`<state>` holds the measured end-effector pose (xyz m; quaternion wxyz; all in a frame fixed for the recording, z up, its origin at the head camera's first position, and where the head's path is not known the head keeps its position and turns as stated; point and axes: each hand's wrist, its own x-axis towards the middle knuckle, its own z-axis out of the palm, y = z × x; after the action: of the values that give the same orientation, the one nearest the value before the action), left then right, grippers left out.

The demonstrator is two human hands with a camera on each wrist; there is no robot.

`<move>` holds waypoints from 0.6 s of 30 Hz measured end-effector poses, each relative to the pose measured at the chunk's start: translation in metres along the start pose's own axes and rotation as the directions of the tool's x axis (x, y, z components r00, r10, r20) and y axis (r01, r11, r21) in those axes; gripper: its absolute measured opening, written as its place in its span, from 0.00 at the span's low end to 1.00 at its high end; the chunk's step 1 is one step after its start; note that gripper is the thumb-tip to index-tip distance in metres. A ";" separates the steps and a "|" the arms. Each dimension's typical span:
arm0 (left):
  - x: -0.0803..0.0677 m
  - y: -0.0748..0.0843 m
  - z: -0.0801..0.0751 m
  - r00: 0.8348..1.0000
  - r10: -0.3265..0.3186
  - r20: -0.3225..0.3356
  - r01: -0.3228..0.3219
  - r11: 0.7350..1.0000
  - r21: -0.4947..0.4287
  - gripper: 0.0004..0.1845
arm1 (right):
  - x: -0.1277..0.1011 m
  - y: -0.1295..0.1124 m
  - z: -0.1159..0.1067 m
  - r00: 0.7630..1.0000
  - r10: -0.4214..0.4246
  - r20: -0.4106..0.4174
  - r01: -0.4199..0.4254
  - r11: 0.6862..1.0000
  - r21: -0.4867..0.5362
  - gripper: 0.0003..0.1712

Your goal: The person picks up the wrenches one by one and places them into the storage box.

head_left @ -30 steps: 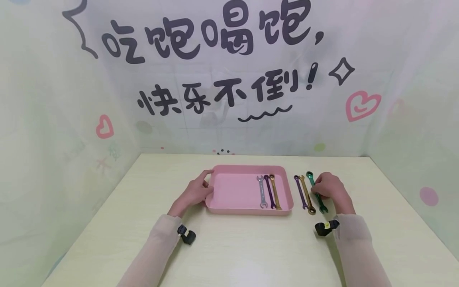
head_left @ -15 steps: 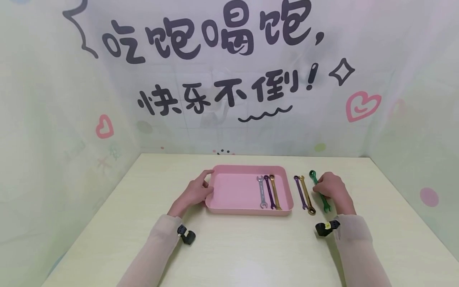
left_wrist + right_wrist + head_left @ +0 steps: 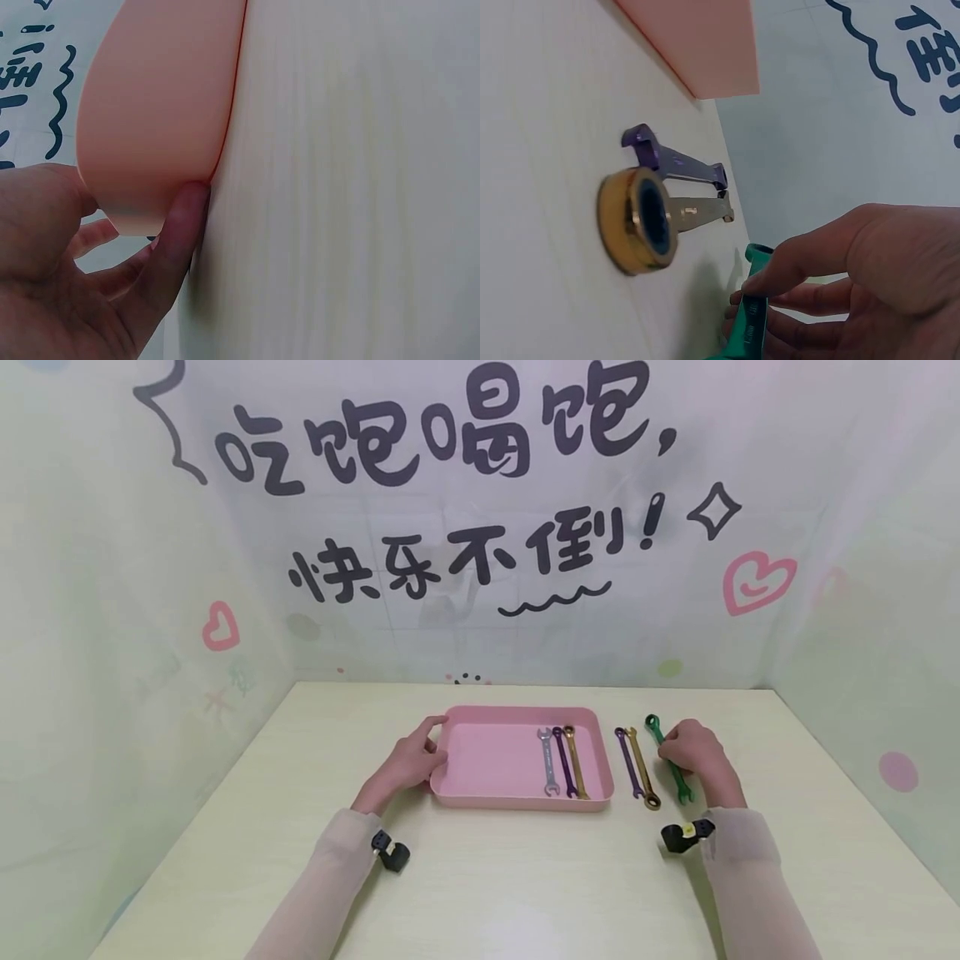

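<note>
A pink tray (image 3: 480, 758) sits mid-table with a silver wrench (image 3: 549, 762), a purple wrench (image 3: 562, 760) and a gold wrench (image 3: 576, 762) along its right side. My left hand (image 3: 408, 762) grips the tray's left rim (image 3: 154, 120), thumb against its outer wall. To the tray's right a purple wrench (image 3: 627, 762) and a gold wrench (image 3: 643, 768) lie on the table, also seen as the purple wrench (image 3: 671, 156) and gold ring end (image 3: 641, 219). My right hand (image 3: 692, 752) pinches the green wrench (image 3: 670, 758), its shaft (image 3: 751, 322) between thumb and fingers.
The pale wooden table (image 3: 525, 877) is walled on three sides by printed curtains with black lettering (image 3: 450, 435). Black wrist camera mounts (image 3: 390, 852) sit on both sleeves. Bare tabletop stretches in front of the tray.
The right hand has taken hold of the green wrench and shifted it slightly right, away from the gold wrench. The left hand and tray have not moved.
</note>
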<state>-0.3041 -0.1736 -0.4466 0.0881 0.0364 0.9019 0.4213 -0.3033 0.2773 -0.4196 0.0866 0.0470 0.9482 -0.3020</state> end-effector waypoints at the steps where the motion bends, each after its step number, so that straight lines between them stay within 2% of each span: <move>1: 0.000 0.000 0.000 1.000 0.000 0.001 0.000 1.000 -0.001 0.37 | 0.000 -0.001 -0.001 1.000 0.001 0.005 -0.001 1.000 0.010 0.13; 8: -0.001 0.000 -0.002 1.000 -0.001 0.001 0.001 1.000 -0.004 0.37 | -0.001 -0.009 -0.012 0.999 0.020 0.029 -0.023 0.994 0.106 0.26; 18: 0.001 -0.001 -0.001 1.000 0.011 0.004 -0.011 1.000 0.000 0.37 | -0.003 -0.021 -0.018 0.999 -0.033 0.019 0.027 0.961 0.275 0.26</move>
<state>-0.3050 -0.1749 -0.4467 0.0878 0.0421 0.9014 0.4219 -0.3056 0.2700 -0.3928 0.0859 0.0405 0.8966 -0.4325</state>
